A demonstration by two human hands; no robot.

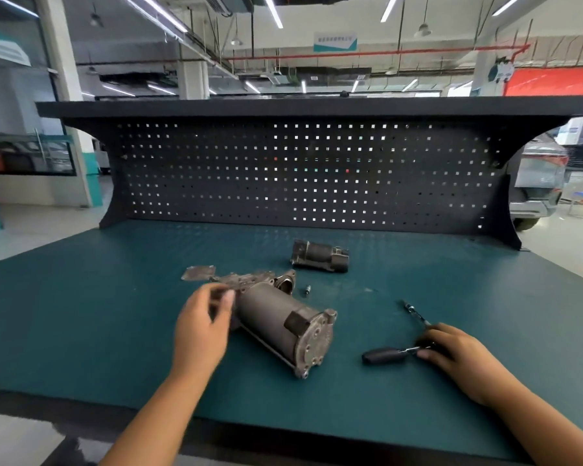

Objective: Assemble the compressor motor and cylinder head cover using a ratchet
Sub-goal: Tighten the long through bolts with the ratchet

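Note:
The grey compressor motor point(276, 326) lies on its side in the middle of the green mat, its round end cap facing front right. My left hand point(204, 326) is at its left end, fingers curled close to the flat cylinder head cover point(239, 280); blur hides whether they pinch it. My right hand point(451, 349) rests on the mat and grips the ratchet point(389, 354) near its head, black handle pointing left. A thin extension bar point(414, 312) sticks out beyond my fingers. A small bolt point(307, 290) lies beside the motor.
A second grey housing part point(318, 256) lies farther back on the mat point(115, 314). A thin metal gasket plate point(199, 273) lies left of the cover. A black pegboard point(303, 176) closes the back of the bench. The front edge is near my forearms.

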